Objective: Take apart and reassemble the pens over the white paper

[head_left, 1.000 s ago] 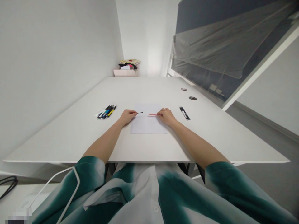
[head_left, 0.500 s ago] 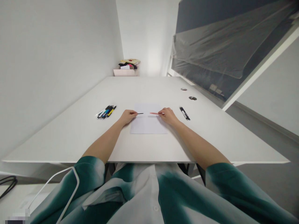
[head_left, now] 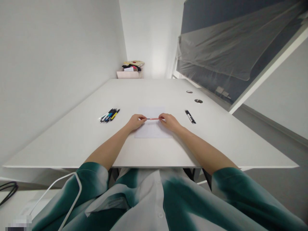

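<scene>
Over a white sheet of paper [head_left: 154, 132], my left hand [head_left: 137, 122] pinches a thin black pen part [head_left: 148, 119], of which only a short piece shows past the fingertips. My right hand [head_left: 169, 122] is closed on a slim pink pen barrel [head_left: 155, 118], held level by its right end. The black part and the left end of the barrel meet in one line between the hands. Whether the black part goes inside the barrel is too small to tell. My fingers hide the outer ends of both pieces.
A bunch of several pens [head_left: 109, 115] lies on the white table [head_left: 154, 154] left of the paper. Black-and-white pens [head_left: 190, 116] lie to the right. Two round table inserts [head_left: 198, 101] sit near the right edge. A box of items [head_left: 130, 74] stands beyond the far edge.
Both hands have moved inward towards each other and slightly nearer to me. The gap between the black part and the pink barrel has closed.
</scene>
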The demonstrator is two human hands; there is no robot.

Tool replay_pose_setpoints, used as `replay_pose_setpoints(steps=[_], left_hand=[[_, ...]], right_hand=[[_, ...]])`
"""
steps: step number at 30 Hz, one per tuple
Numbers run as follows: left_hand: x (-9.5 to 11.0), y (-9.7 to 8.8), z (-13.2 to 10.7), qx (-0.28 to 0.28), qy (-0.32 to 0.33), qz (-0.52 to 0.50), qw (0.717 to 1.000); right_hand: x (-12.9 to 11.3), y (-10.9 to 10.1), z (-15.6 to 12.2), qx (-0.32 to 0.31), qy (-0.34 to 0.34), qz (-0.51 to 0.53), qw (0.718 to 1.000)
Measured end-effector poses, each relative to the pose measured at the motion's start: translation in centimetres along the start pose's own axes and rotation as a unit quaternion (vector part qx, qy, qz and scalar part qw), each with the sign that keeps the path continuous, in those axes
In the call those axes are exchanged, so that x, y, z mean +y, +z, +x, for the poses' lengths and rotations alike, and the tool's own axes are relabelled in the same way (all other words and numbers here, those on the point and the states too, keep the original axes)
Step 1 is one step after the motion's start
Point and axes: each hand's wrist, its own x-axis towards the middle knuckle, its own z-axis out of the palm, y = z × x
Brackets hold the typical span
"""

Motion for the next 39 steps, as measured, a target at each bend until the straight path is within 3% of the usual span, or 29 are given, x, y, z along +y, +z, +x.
replay_pose_setpoints(steps=[13, 23, 39], left_hand=[[-0.3, 1.4, 0.5, -0.008, -0.012, -0.114, 0.993], [-0.5, 1.2, 0.2, -0.001, -0.021, -0.196, 0.980], [-0.5, 1.0, 0.2, 0.021, -0.038, -0.237, 0.970]], right_hand=[[-0.3, 0.9, 0.0, 0.024, -0.054, 0.049, 0.997], [-0.1, 1.1, 0.0, 0.034, -0.051, 0.050, 0.997], [-0.4, 0.5, -0.2, 0.030, -0.036, 0.042, 0.998]])
